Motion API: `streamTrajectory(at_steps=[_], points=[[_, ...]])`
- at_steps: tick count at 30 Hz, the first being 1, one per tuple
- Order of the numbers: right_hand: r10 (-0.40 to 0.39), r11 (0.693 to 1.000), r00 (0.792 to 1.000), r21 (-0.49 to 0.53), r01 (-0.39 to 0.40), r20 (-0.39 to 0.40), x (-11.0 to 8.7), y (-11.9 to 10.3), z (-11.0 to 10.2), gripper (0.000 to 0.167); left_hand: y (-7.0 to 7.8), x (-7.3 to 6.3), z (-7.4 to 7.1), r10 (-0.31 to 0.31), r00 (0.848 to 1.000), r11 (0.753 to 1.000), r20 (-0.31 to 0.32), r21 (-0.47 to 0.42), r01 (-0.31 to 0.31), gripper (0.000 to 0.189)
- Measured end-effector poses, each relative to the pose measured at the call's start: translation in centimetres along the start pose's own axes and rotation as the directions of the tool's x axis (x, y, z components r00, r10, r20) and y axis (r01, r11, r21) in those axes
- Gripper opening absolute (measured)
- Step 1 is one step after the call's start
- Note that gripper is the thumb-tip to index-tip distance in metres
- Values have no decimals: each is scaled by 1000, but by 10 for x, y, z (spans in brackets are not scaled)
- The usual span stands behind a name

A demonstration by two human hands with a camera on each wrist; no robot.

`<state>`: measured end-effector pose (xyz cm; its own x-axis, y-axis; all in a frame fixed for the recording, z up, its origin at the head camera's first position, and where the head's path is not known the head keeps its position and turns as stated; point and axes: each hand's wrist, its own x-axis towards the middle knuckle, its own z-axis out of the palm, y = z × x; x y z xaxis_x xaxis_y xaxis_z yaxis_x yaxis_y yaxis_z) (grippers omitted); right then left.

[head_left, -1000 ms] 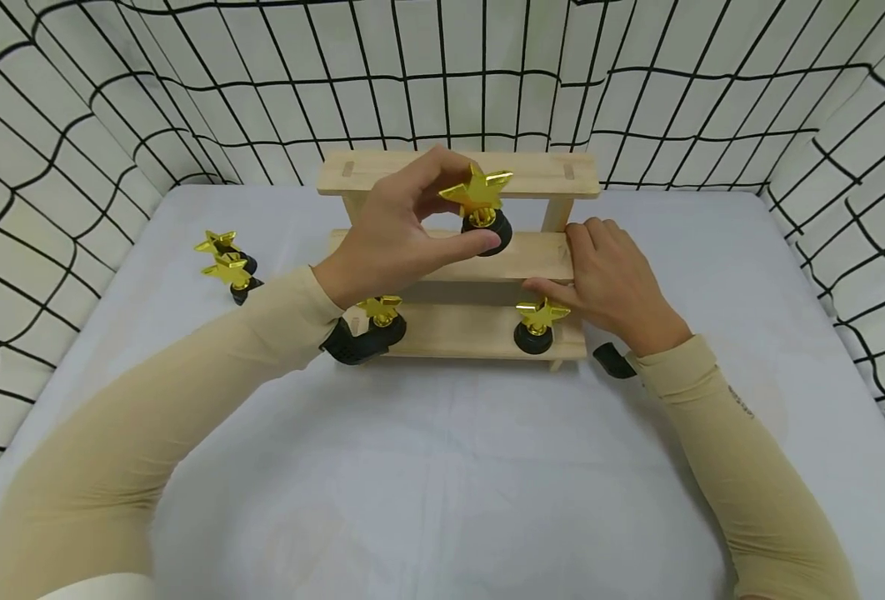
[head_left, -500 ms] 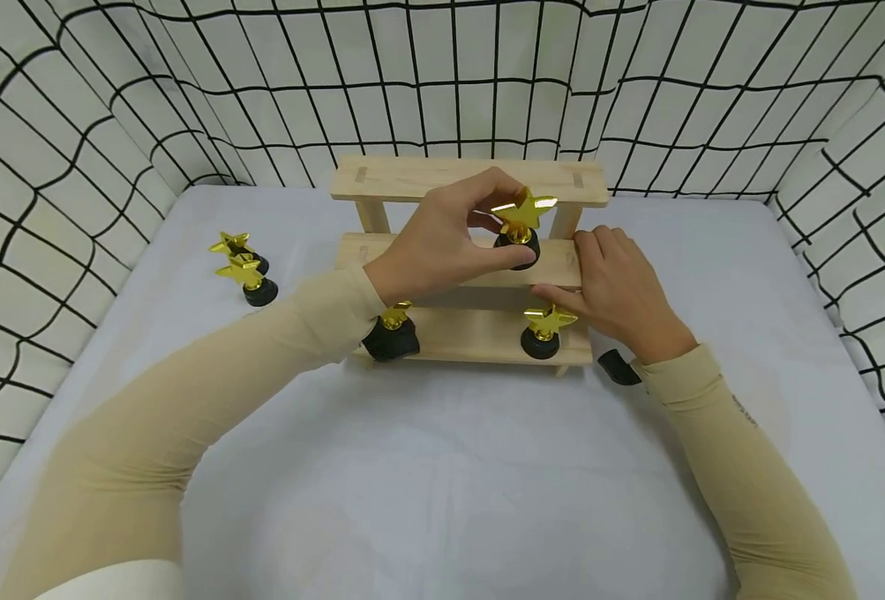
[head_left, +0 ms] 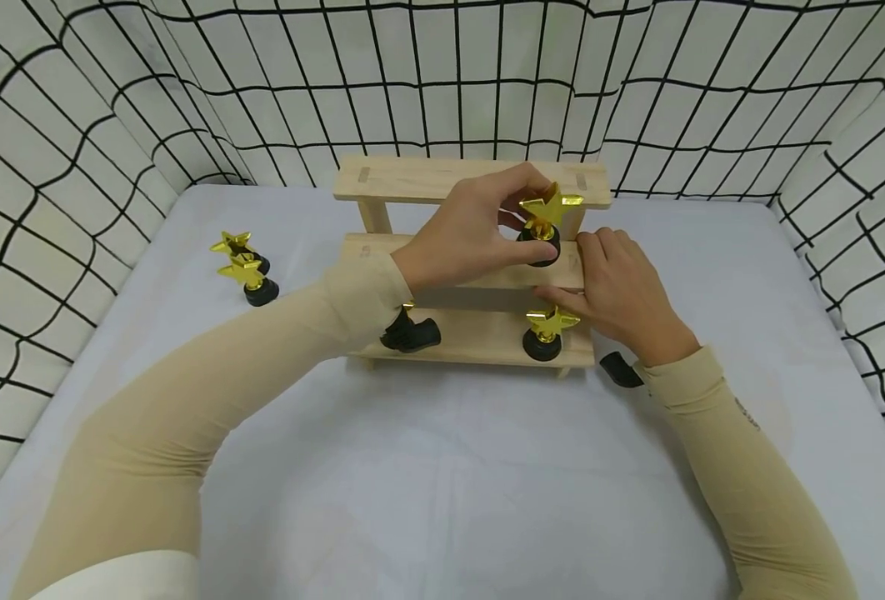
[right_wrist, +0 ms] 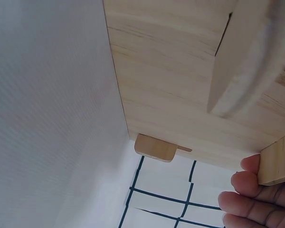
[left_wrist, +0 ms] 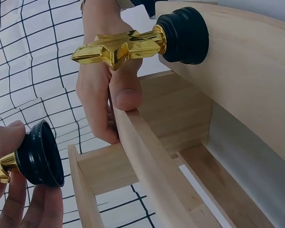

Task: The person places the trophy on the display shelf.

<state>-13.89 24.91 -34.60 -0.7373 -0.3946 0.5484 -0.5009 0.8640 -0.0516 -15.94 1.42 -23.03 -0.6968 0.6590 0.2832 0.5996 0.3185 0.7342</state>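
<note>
Left hand [head_left: 480, 229]: forearm extended across the rack front from the left, thumb on the near side of the black base, other fingers behind it; grip clamped on a star trophy [head_left: 551, 208]. Right hand [head_left: 622, 292]: gripping the right end of the middle shelf [head_left: 572, 271], thumb along its front edge.

Held trophy: glossy gold star and stem, round black base, star uppermost. Left wrist view shows the base's hollow underside. Position: over the right part of the middle shelf, apart from the wood.

Wooden rack [head_left: 427, 177]: pale, three stepped levels. Bottom shelf [head_left: 480, 342] carries a second trophy [head_left: 546, 333], upright at its right end. Toward its left end a gold scrap [head_left: 408, 306] shows past the black wrist piece [head_left: 412, 335]; remainder hidden.

White-covered table [head_left: 442, 467], left of rack: nearer trophy [head_left: 259, 289] and farther trophy [head_left: 231, 242] close together; contact cannot be told
</note>
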Motion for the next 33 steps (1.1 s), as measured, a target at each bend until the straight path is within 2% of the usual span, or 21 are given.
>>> streamTrajectory(at_steps=[12, 20, 33], points=[[-11, 1000, 1000, 16, 11, -11, 1, 2, 0, 105, -7, 17, 8, -78, 995, 990, 66, 121, 70, 51], [-19, 1000, 1000, 17, 19, -10, 0, 3, 0, 104, -12, 22, 16, -119, 987, 989, 109, 104, 108, 50], [-39, 999, 999, 16, 40, -20, 0, 3, 2, 99, -19, 26, 25, -149, 981, 984, 128, 114, 134, 43]])
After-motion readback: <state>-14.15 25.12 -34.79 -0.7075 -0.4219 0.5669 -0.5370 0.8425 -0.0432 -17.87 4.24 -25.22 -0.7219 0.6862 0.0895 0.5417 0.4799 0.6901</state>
